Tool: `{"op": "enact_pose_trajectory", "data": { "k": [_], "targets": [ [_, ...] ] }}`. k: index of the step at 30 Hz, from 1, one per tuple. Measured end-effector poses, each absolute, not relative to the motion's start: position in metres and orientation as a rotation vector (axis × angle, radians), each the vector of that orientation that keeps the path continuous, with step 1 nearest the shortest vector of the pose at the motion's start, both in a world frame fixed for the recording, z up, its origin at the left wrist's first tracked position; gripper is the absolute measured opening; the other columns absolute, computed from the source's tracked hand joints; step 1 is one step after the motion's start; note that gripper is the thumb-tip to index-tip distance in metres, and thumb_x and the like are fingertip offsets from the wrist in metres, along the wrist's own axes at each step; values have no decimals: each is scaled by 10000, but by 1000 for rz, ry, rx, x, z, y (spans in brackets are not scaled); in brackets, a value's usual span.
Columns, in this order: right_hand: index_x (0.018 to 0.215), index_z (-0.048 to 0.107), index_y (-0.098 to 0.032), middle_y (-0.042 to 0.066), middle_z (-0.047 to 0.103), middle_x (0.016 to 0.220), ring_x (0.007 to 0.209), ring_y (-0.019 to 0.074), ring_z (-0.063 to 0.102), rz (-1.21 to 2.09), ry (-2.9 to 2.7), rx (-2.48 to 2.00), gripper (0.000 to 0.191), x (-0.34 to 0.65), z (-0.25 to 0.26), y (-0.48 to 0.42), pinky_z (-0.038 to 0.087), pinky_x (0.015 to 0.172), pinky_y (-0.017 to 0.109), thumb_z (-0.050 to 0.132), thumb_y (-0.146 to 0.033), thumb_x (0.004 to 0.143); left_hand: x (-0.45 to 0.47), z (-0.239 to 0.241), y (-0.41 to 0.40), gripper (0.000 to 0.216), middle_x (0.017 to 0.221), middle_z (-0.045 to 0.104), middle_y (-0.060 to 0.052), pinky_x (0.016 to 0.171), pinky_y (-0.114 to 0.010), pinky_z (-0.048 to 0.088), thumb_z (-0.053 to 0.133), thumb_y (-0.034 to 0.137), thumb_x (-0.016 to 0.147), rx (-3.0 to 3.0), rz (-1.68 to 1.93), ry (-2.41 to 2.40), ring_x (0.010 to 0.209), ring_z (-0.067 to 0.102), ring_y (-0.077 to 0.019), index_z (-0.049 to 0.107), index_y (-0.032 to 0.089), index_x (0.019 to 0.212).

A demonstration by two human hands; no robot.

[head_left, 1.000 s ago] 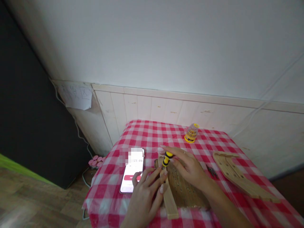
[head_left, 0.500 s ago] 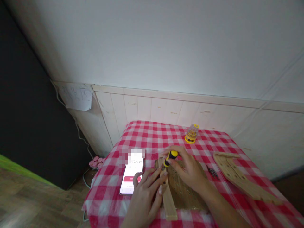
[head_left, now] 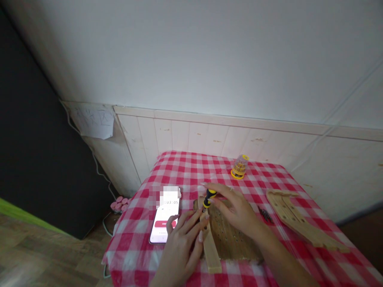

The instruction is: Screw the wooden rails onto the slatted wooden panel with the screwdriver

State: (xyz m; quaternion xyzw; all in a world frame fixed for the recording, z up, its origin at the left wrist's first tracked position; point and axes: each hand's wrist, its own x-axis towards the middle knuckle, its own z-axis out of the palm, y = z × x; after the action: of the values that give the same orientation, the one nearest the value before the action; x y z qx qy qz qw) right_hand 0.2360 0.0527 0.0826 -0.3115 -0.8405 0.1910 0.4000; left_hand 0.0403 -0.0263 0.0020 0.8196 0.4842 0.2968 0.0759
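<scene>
Lying near the left edge of the surface (head_left: 185,167), the phone (head_left: 164,223) shows a lit screen, with its near end just beside my fingers. My left grip (head_left: 179,249) is wide and holds nothing. The fingers are spread flat, and their tips rest on the wooden strip (head_left: 211,251) to pin it down. The strip runs away from me along the left side of the holed board (head_left: 230,239) and touches it.

At the far end of the strip the screwdriver (head_left: 208,197) stands nearly upright with its yellow-and-black handle on top. My right grip (head_left: 236,211) is closed round that handle with the fingertips. The tip is too small for me to tell whether it sits on a screw.

I judge this to be the driving step, fixing the strip to the board. It calls for the shaft kept upright, steady pressure downward and a firm hold on the strip so nothing skids.

Further right and back stands the yellow bit holder (head_left: 239,167), well apart from my hands. Near my right wrist lie some dark screws (head_left: 265,215), and the curved wooden pieces (head_left: 299,223) are beyond them.
</scene>
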Motion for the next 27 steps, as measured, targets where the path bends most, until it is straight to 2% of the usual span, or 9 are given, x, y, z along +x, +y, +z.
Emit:
{"op": "enact_pose_trajectory", "data": {
  "k": [4,9,13,18,24,27],
  "targets": [
    [1153,695,-265,63,812,1046,903,225,791,420,-2019,-812,185,234,82,53,648,805,336,652,-331,986,40,1,-26,569,1517,603,-18,1068,-471,354,436,72,1001,2470,873,1457,1355,547,-268,550,309,1505],
    [1033,640,-241,31,751,844,733,205,741,321,-2002,-840,156,232,80,51,613,675,303,687,-374,965,40,1,-25,575,1523,596,-10,1060,-467,349,445,62,993,2480,893,1452,1346,559,-264,554,312,1498],
    [1149,608,-239,66,760,940,801,220,764,167,-1934,-786,240,230,72,52,629,694,324,640,-425,1000,40,1,-24,604,1512,609,-18,1055,-459,365,465,53,971,2478,916,1437,1328,573,-269,541,314,1511],
    [1125,673,-272,39,805,929,825,199,792,174,-2009,-642,148,234,71,56,650,747,303,655,-356,1005,40,-2,-25,577,1503,617,-4,1045,-469,348,458,66,986,2462,916,1453,1329,572,-272,563,343,1481],
    [1304,652,-273,93,771,1269,1160,215,745,388,-2145,-556,288,242,85,54,622,970,345,547,-210,1043,41,-3,-24,544,1486,633,3,1052,-473,333,446,70,997,2465,932,1442,1333,566,-263,589,335,1451],
    [1241,683,-286,74,797,1160,1106,204,757,413,-2101,-547,238,241,85,56,627,941,332,578,-226,1036,41,-2,-23,559,1484,635,0,1051,-473,335,437,59,995,2473,933,1442,1327,571,-259,580,330,1463]
  ]
}}
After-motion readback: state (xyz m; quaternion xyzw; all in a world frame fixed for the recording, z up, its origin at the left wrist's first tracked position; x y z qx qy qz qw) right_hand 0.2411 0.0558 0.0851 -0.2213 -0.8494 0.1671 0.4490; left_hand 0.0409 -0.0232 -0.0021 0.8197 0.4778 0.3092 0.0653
